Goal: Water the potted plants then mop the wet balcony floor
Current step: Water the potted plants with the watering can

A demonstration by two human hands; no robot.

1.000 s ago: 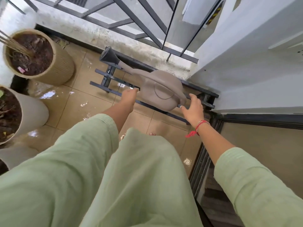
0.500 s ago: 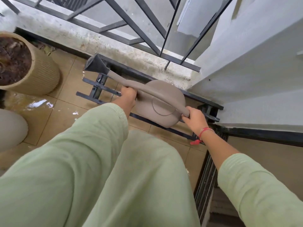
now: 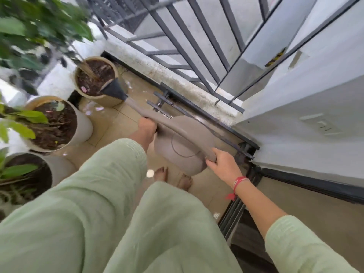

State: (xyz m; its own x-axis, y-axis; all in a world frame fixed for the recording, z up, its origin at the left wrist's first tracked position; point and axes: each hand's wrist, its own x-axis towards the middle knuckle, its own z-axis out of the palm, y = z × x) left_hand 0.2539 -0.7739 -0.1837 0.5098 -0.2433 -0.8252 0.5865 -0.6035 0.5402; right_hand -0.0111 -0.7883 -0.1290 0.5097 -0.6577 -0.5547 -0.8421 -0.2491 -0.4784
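Note:
I hold a taupe watering can [image 3: 177,148] above the tiled floor. My right hand [image 3: 222,166] grips the rear end of its long handle. My left hand [image 3: 146,127] grips the can where the spout leaves the body. The dark rose [image 3: 115,89] at the spout's tip overlaps the rim of a ribbed beige pot [image 3: 110,101] filled with soil. Two pale pots [image 3: 80,123] [image 3: 57,170] with leafy plants stand in a row at the left.
A low black metal rack [image 3: 163,101] lies on the wet tan tiles [image 3: 110,119] under the railing [image 3: 187,46]. A white wall [image 3: 295,115] and a sliding-door track [image 3: 234,209] close the right side. My bare feet [image 3: 173,178] stand below the can.
The can has lifted off the rack and swung left, its rose now reaching the ribbed pot. My right hand has closed on the handle's end. The view has tilted up and left.

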